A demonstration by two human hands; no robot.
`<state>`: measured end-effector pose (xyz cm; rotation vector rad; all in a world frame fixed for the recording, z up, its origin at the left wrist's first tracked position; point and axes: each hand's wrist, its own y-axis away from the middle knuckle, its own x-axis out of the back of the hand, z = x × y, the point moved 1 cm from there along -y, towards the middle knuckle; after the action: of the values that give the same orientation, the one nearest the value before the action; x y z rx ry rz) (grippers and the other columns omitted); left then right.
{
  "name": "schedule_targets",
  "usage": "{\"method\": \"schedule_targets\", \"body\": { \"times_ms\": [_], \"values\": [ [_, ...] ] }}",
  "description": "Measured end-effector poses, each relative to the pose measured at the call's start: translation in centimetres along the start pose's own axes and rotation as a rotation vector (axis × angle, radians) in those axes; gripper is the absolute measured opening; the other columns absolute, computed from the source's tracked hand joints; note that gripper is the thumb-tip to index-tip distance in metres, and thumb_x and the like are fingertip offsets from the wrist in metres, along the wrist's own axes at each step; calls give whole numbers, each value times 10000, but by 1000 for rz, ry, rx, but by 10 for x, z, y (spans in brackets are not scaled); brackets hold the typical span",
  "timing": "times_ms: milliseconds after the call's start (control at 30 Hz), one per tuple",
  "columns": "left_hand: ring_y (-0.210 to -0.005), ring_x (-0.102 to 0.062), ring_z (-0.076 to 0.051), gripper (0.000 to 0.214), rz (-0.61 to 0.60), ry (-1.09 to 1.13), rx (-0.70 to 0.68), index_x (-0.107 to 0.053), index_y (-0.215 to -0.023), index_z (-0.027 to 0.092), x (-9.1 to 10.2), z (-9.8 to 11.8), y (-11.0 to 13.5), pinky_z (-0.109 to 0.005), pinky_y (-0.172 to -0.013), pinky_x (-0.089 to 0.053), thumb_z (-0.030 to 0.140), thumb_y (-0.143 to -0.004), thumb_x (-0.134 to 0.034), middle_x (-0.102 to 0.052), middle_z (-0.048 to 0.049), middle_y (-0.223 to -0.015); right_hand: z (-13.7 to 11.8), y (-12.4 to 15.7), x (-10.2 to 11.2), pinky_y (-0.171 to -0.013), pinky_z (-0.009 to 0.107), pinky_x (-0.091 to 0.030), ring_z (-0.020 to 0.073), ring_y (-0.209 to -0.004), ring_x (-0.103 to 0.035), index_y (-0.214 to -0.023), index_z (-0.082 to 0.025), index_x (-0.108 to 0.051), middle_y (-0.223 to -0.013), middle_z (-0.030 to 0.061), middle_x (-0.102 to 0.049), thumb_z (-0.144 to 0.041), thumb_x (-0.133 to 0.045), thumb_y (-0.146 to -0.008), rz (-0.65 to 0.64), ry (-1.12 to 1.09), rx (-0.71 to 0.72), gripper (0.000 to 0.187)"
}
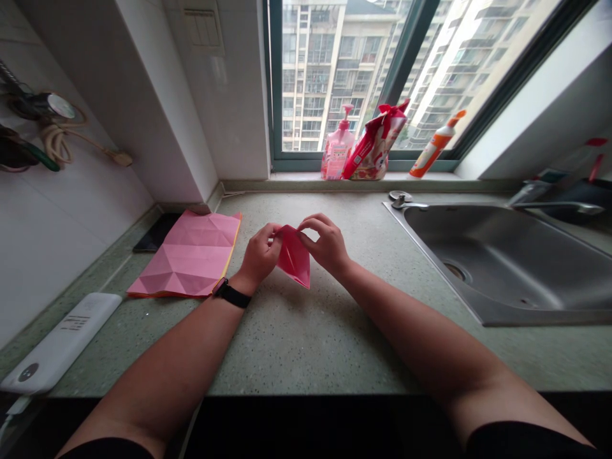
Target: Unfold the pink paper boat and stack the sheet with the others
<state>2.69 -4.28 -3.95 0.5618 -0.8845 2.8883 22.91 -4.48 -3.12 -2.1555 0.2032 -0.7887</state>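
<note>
A folded sheet of pink paper (295,256) is held up over the counter, with one pointed corner hanging down toward me. My left hand (261,250) pinches its left edge, and a dark watch is on that wrist. At the paper's upper right edge, my right hand (326,240) grips it between thumb and fingertips. Left of my hands lies a stack of creased paper (191,248), pink on top with yellow and orange edges showing beneath.
A white power bank (67,341) with a cable lies at the counter's left front. A dark flat object (155,233) sits partly under the stack. The steel sink (516,261) is at right. A pump bottle (337,150), a red bag (377,143) and an orange bottle (435,148) line the windowsill.
</note>
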Motion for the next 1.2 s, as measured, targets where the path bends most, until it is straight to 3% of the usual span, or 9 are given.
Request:
{"method": "schedule_targets", "body": {
  "times_ms": [367,700,967,1200],
  "values": [
    [-883,-738,-187,173,-25,11,-4,-699,-994,228,-1,0,0,-281,-781,-628,318,-1064,-569,-785,-36,-945,-1,1,-1,-915,435,-615,251,-984,-702,-937,-287,-716,-1012,40,-730,-173,-723,-946,-12,31,-21,114],
    [-856,-752,-189,199,-31,18,22,-696,-975,228,0,-1,0,-264,-742,-614,362,-1070,-584,-784,-28,-897,-2,4,2,-961,481,-602,277,-1064,-686,-939,-300,-743,-1148,68,-745,-278,-761,-1023,-67,143,176,89],
    [-836,-748,-183,230,-84,46,35,-688,-941,224,-1,3,2,-254,-719,-607,393,-1068,-599,-773,-19,-863,-2,5,7,-996,484,-600,289,-1115,-661,-940,-315,-766,-1220,76,-724,-282,-760,-1035,-119,179,195,100],
    [-875,-775,-196,162,-88,71,15,-716,-1008,217,-2,1,1,-284,-775,-638,335,-1045,-611,-800,-34,-934,-3,6,3,-957,483,-617,296,-1126,-664,-929,-291,-774,-1229,93,-716,-288,-790,-1005,-49,144,250,78]
  ]
}}
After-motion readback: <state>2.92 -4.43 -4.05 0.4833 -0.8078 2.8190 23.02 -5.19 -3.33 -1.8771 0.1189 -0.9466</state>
